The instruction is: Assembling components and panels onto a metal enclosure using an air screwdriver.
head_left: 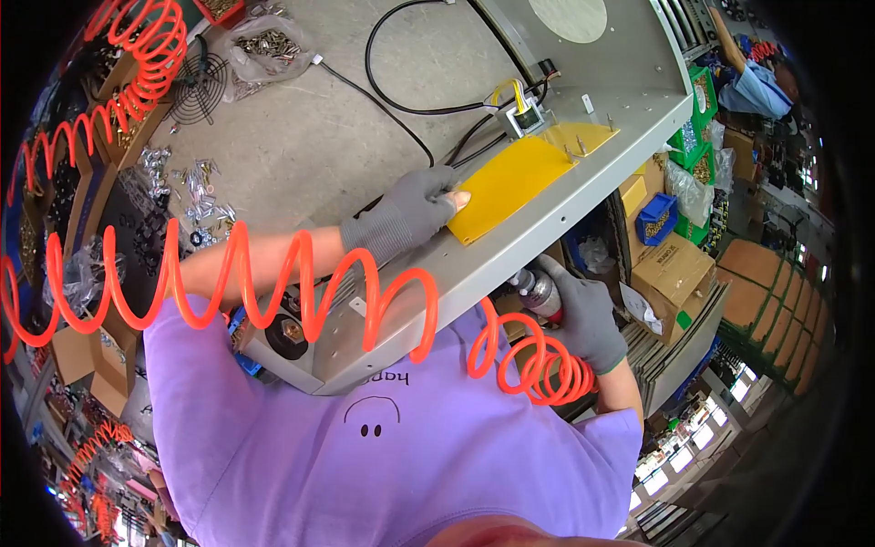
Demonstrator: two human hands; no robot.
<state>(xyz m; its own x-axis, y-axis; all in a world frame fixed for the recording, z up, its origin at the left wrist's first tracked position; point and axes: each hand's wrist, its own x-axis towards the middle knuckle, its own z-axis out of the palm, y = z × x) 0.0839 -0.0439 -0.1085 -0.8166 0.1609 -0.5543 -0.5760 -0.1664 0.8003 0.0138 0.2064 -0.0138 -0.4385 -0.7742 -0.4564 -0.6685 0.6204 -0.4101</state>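
My left hand (410, 215), in a grey glove with a bare thumb tip, is closed at the near-left end of a yellow sheet (510, 187). The thumb lies on top of the sheet; the fingers behind are mostly hidden. This sheet lies along the grey metal housing (401, 337), with upright metal pins (581, 146) near its far end. Close to the housing's near side, my gloved right hand (588, 314) is wrapped round a silver and red air tool (540, 296). Its working end is partly hidden by the housing edge.
An orange coiled hose (241, 273) crosses in front of my left arm and the housing. Black cables (374, 82) and a white connector with yellow wires (524, 117) lie behind the sheet. Loose screws (202, 196) lie left; cardboard boxes (670, 278) and bins stand right.
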